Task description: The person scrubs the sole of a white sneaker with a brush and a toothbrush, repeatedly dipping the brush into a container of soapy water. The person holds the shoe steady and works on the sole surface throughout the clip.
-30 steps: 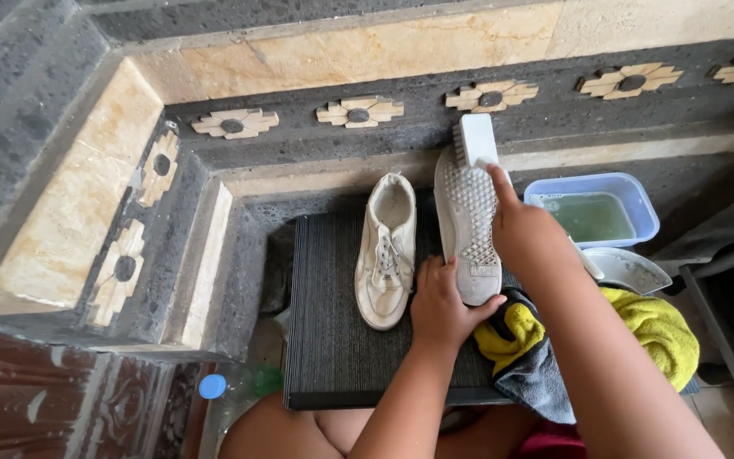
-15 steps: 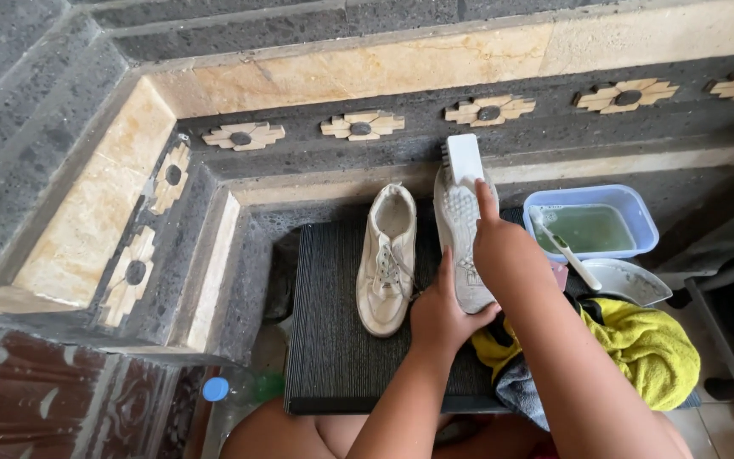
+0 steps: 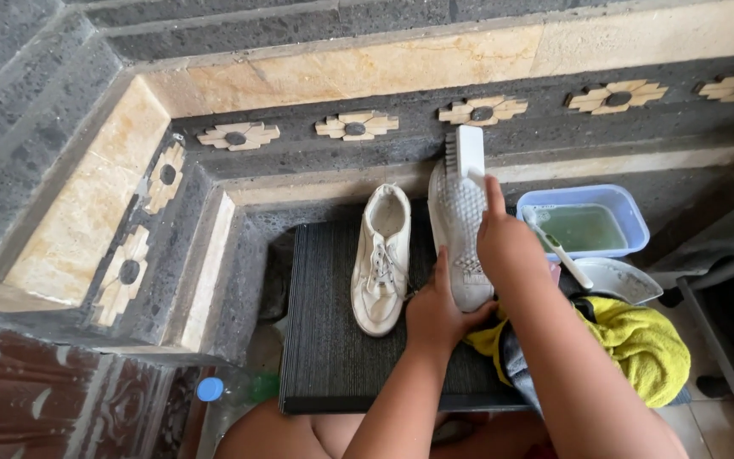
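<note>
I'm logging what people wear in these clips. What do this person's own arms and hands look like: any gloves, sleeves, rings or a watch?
Both are bare. The left hand and right hand have no gloves, and no rings show on the visible fingers. Both forearms are uncovered up to the picture's lower edge: no sleeve, and neither wrist carries a watch or band. The palms are hidden.

Both forearms forward, left hand (image 3: 437, 313) and right hand (image 3: 507, 246) gripping (fingers curled).

Heel of upturned shoe (image 3: 459, 229) hidden under left hand (image 3: 437, 310). Brush (image 3: 469, 153) handle covered by right hand (image 3: 507, 246). Bottle (image 3: 223, 399) mostly behind mat (image 3: 333, 340). Yellow cloth (image 3: 639, 340) partly behind forearm.
</note>
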